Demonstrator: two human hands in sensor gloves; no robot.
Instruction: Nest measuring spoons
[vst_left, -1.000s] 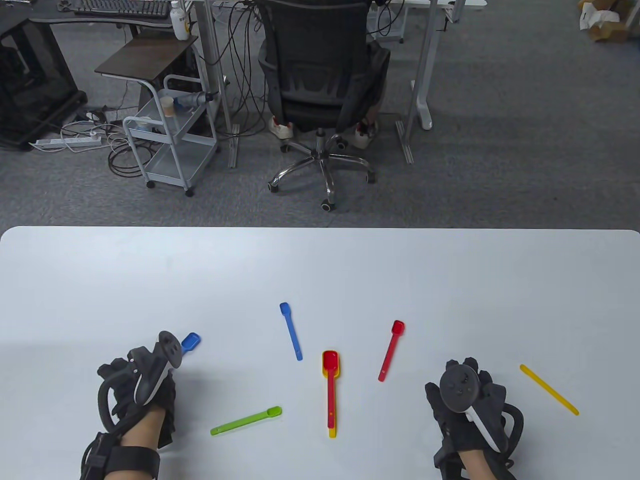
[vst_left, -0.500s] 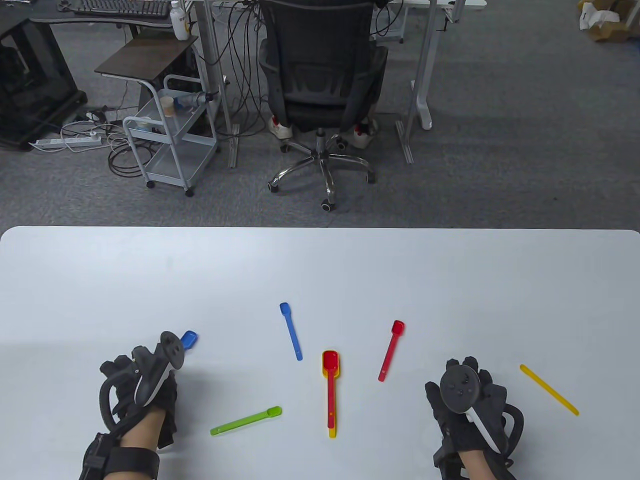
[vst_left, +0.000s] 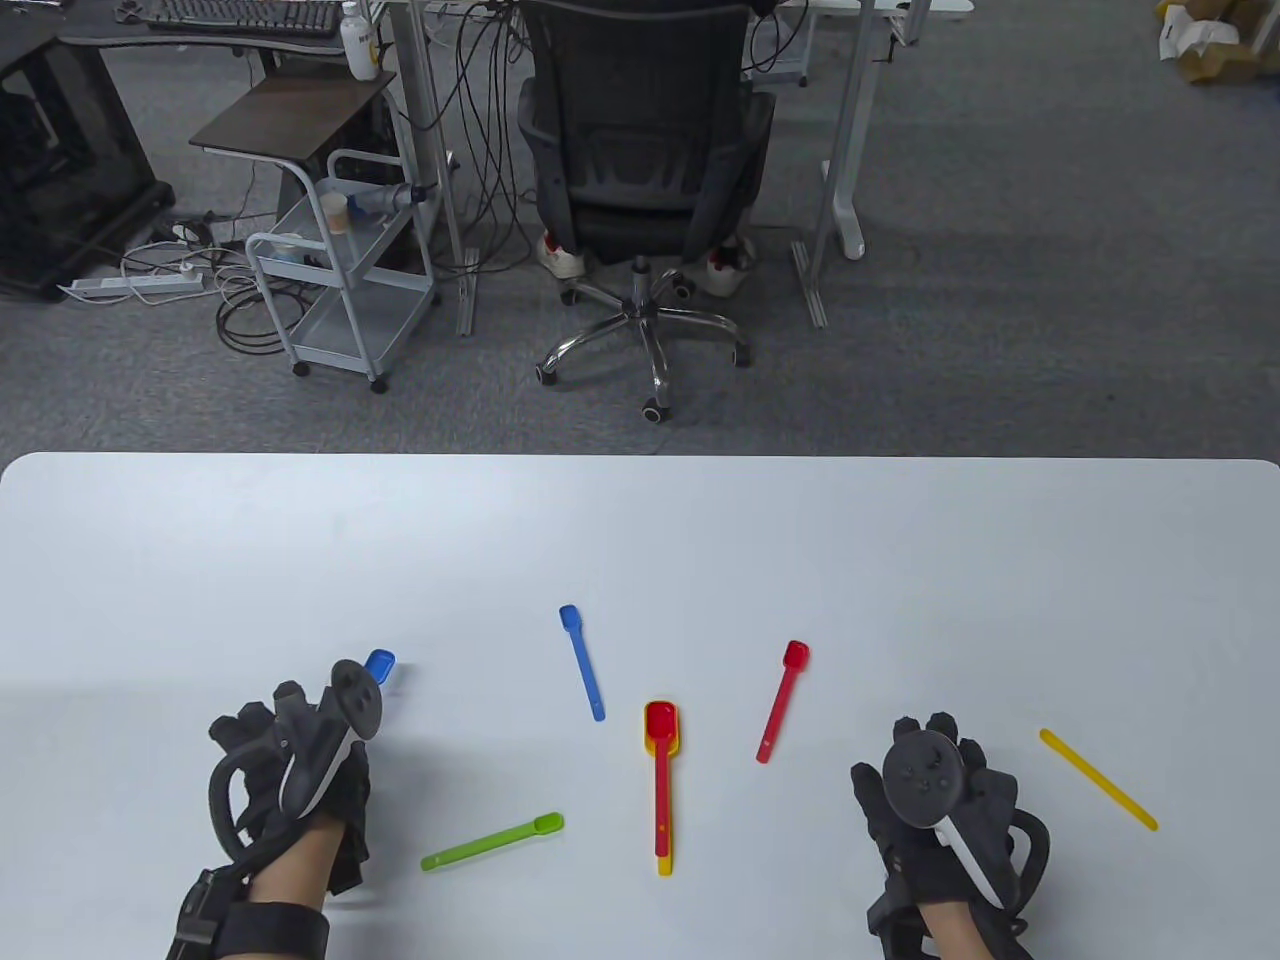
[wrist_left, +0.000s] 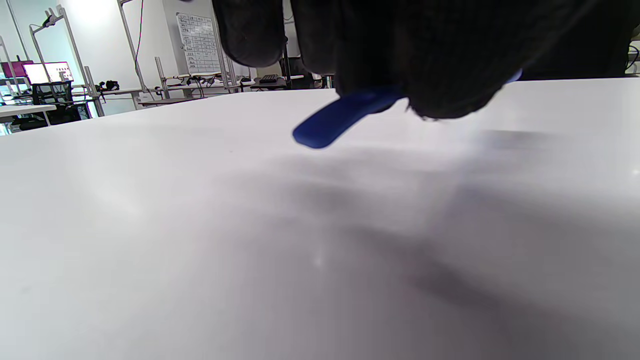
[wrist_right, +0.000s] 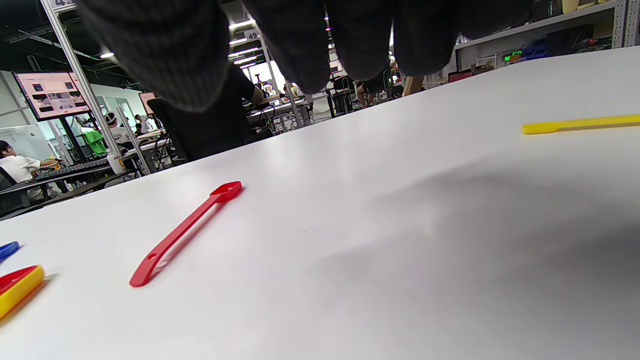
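Observation:
My left hand (vst_left: 305, 765) grips a blue measuring spoon (vst_left: 381, 664); only its bowl shows past the tracker. In the left wrist view its handle (wrist_left: 340, 116) sticks out below my fingers, clear of the table. My right hand (vst_left: 935, 790) rests empty on the table, fingers loose. A large red spoon (vst_left: 661, 765) lies nested on a yellow spoon (vst_left: 665, 866) at the centre. Loose around it lie a small blue spoon (vst_left: 582, 662), a small red spoon (vst_left: 781, 700), a green spoon (vst_left: 490, 840) and a thin yellow spoon (vst_left: 1097, 779).
The white table (vst_left: 640, 540) ends at its far edge, with an office chair (vst_left: 640, 170) and a metal cart (vst_left: 340, 280) on the floor beyond. In the right wrist view the small red spoon (wrist_right: 185, 232) lies left of my fingers and the thin yellow spoon (wrist_right: 580, 123) at the far right.
My left hand has shifted slightly right with the blue spoon, and its bowl has tilted and drawn in toward the tracker. The right hand and the other spoons have not moved.

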